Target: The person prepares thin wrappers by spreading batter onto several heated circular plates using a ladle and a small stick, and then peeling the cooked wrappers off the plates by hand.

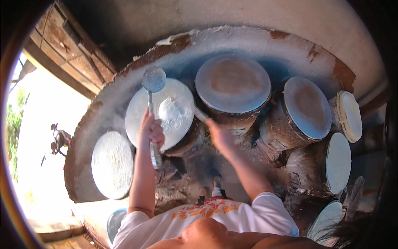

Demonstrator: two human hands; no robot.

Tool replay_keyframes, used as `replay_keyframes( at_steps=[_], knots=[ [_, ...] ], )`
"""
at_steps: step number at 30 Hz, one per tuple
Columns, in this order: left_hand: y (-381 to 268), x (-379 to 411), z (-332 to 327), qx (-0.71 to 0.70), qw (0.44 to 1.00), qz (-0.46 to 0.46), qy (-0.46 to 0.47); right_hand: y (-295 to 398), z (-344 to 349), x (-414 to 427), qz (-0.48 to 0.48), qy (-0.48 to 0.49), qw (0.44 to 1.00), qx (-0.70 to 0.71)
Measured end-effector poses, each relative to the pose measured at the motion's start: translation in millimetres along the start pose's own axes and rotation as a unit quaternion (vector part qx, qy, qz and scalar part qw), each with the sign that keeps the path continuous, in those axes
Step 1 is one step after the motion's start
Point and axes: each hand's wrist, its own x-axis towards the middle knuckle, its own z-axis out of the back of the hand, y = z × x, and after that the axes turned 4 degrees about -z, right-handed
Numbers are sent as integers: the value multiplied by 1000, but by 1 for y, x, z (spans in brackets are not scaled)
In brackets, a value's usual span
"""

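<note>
My left hand (151,130) grips the handle of a metal ladle (154,79), its round bowl pointing away from me. Below the ladle lies a round griddle (183,90) coated with a thin white layer. On that layer sits a small heap of wet white batter or dough (170,109). My right hand (220,137), blurred by motion, is closed around the pale handle of a flat tool (201,114) at the griddle's right edge. The working end of that tool cannot be made out clearly.
Two brown-centred griddles (233,82) (307,107) top drum-shaped stoves to the right. White-coated griddles stand at left (112,165) and right (339,163). A curved plastered wall (248,34) rises behind them. A blue-rimmed tub (115,222) stands at lower left, and a bright doorway opens on the left.
</note>
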Motion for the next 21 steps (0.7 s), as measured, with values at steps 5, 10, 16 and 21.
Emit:
replay_keyframes(
  at_steps=[5,10,16,21],
  knots=[
    [-1,-8,23,-204,976,66,-29,-27,-2,-21,164,-25,983,-77],
    [6,-18,21,-335,924,178,-40,-39,21,26,152,-7,986,-75],
    [9,8,31,-213,968,106,-83,-23,11,-50,44,21,998,49],
    [78,-3,61,-269,953,52,-131,29,-52,-99,-211,193,901,327]
  ],
)
